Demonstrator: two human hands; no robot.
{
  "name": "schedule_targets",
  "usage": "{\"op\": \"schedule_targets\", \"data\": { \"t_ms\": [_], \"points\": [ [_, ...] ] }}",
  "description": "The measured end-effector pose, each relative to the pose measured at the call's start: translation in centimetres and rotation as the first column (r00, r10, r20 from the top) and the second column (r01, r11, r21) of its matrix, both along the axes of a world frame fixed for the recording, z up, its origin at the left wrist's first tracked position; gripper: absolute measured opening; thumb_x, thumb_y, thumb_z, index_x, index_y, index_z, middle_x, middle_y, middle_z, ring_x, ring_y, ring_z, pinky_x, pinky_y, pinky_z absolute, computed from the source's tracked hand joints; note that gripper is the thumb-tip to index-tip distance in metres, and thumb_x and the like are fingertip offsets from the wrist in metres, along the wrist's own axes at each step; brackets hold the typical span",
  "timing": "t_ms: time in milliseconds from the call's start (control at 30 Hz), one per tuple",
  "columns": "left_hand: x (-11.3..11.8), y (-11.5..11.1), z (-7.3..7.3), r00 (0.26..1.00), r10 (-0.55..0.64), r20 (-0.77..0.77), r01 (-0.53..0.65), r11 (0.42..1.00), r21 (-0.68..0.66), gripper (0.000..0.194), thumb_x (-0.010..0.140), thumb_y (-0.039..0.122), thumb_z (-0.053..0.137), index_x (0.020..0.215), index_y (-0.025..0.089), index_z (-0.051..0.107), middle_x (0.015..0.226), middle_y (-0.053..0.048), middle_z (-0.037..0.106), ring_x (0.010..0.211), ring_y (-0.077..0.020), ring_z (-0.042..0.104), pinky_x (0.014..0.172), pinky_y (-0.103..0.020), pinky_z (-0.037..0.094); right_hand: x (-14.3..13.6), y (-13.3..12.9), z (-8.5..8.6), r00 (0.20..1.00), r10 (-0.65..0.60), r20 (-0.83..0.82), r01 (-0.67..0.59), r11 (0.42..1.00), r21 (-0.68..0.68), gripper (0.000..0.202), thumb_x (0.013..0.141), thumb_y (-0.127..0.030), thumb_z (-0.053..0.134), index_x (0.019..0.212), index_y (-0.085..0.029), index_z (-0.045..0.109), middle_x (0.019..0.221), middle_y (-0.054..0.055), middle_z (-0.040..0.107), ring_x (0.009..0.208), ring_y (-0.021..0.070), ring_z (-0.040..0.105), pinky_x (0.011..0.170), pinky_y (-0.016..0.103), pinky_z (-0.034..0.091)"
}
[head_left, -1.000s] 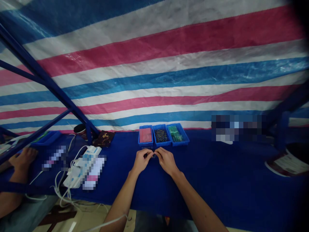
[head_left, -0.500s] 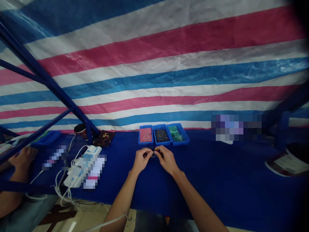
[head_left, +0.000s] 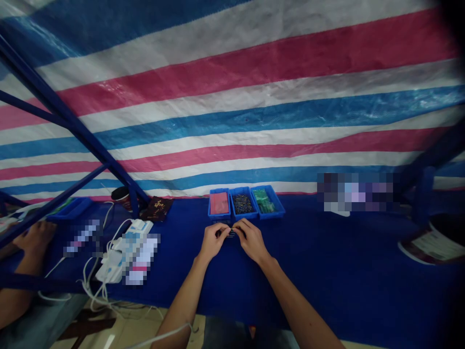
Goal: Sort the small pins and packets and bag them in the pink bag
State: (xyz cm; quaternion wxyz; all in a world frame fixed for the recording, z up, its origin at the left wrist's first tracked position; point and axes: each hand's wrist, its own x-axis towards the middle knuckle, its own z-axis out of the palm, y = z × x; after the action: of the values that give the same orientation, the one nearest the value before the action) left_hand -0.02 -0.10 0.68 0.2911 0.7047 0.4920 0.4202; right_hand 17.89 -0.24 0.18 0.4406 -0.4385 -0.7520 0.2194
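Note:
My left hand (head_left: 214,239) and my right hand (head_left: 250,237) meet over the blue tabletop, thumbs and fingers pinched close together. Between the fingertips is a small dark piece with thin, light, pin-like lines (head_left: 231,233) beside it; fingers hide most of it, and its kind is unclear. Just beyond the hands stand three blue bins in a row. Pink flat pieces (head_left: 219,202) fill the left bin. Many thin dark screw- or pin-like parts (head_left: 242,204) lie in the middle one. Green pieces (head_left: 264,201), seemingly in clear wrapping, are in the right bin.
Left of me lie a white power strip (head_left: 125,249) with cables, a blurred-out flat item (head_left: 141,261) and a dark brown packet (head_left: 157,208). Another person's hand (head_left: 38,235) rests at far left. A paper tub (head_left: 434,242) stands right; blue frame bars flank a striped tarp.
Both hands stay in nearly the same place, pinched together. Only slight fingertip movement shows around the small piece.

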Motion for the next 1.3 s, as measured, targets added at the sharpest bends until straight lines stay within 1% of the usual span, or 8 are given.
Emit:
{"op": "schedule_targets", "data": {
  "t_ms": [533,767,833,933,1000,1100,1167,1300],
  "points": [
    [0.16,-0.05,0.28,1.0,0.003,0.009,-0.003,1.0,0.017,0.028,0.092,0.037,0.06,0.081,0.015,0.073,0.076,-0.005,0.073,0.065,-0.0155,0.063,0.065,-0.025,0.047,-0.03,-0.04,-0.07,0.996,-0.059,0.072,0.059,0.998,-0.004,0.027,0.102,-0.03,0.041,0.09,-0.023,0.064,0.087,0.004,0.065,0.081,0.018,0.063,0.073,0.028,0.045],
    [0.17,-0.07,0.32,1.0,-0.004,0.017,0.004,1.0,0.013,0.026,0.092,0.036,0.061,0.081,0.015,0.072,0.078,-0.005,0.073,0.067,-0.0156,0.064,0.066,-0.025,0.048,-0.06,0.06,-0.08,0.984,-0.108,0.142,0.108,0.994,0.009,0.035,0.104,-0.034,0.039,0.076,-0.022,0.057,0.076,0.002,0.061,0.072,0.017,0.059,0.066,0.027,0.041],
    [0.1,-0.06,0.29,1.0,-0.002,0.017,0.002,1.0,0.014,0.026,0.092,0.036,0.06,0.082,0.015,0.072,0.078,-0.005,0.074,0.067,-0.0158,0.064,0.067,-0.025,0.048,-0.01,0.06,-0.05,0.988,-0.1,0.117,0.1,0.995,0.006,0.035,0.104,-0.035,0.039,0.078,-0.022,0.059,0.077,0.003,0.063,0.073,0.0175,0.06,0.067,0.027,0.043],
    [0.02,-0.02,0.24,1.0,0.01,0.014,-0.01,1.0,0.007,0.026,0.092,0.037,0.06,0.082,0.015,0.072,0.078,-0.005,0.074,0.068,-0.0165,0.065,0.068,-0.026,0.049,0.14,0.06,0.0,0.997,-0.072,0.01,0.072,0.997,-0.012,0.023,0.102,-0.034,0.044,0.101,-0.023,0.064,0.09,0.005,0.068,0.08,0.0188,0.064,0.072,0.028,0.047],
    [0.0,0.01,0.23,1.0,0.012,0.012,-0.012,1.0,0.001,0.027,0.092,0.037,0.06,0.082,0.015,0.072,0.077,-0.006,0.073,0.068,-0.0168,0.064,0.068,-0.026,0.049,0.23,0.1,-0.02,0.998,-0.048,-0.039,0.047,0.999,-0.02,0.022,0.1,-0.033,0.048,0.114,-0.024,0.063,0.099,0.005,0.069,0.083,0.0191,0.065,0.075,0.029,0.049],
    [0.02,0.04,0.21,1.0,0.011,0.012,-0.011,1.0,-0.005,0.027,0.092,0.037,0.06,0.082,0.015,0.072,0.076,-0.005,0.073,0.067,-0.0165,0.064,0.066,-0.025,0.048,0.25,0.19,-0.15,0.999,0.003,-0.052,-0.004,1.0,-0.014,0.021,0.098,-0.028,0.05,0.109,-0.026,0.067,0.104,0.005,0.07,0.089,0.0197,0.066,0.081,0.031,0.051],
    [0.05,0.04,0.19,1.0,0.014,0.014,-0.014,1.0,-0.006,0.027,0.092,0.038,0.06,0.082,0.016,0.072,0.076,-0.005,0.073,0.066,-0.0164,0.064,0.066,-0.025,0.047,0.2,0.24,-0.25,0.998,0.023,-0.054,-0.023,1.0,-0.01,0.021,0.098,-0.025,0.049,0.103,-0.026,0.069,0.102,0.004,0.07,0.092,0.02,0.067,0.084,0.032,0.051],
    [0.1,-0.01,0.17,1.0,0.011,0.016,-0.01,1.0,-0.009,0.028,0.091,0.039,0.06,0.081,0.016,0.072,0.076,-0.005,0.073,0.066,-0.0165,0.064,0.066,-0.025,0.048,0.12,0.24,-0.25,0.998,0.015,-0.06,-0.016,1.0,-0.02,0.023,0.099,-0.025,0.047,0.098,-0.026,0.07,0.096,0.004,0.071,0.089,0.0199,0.067,0.082,0.032,0.051]
  ]
}}
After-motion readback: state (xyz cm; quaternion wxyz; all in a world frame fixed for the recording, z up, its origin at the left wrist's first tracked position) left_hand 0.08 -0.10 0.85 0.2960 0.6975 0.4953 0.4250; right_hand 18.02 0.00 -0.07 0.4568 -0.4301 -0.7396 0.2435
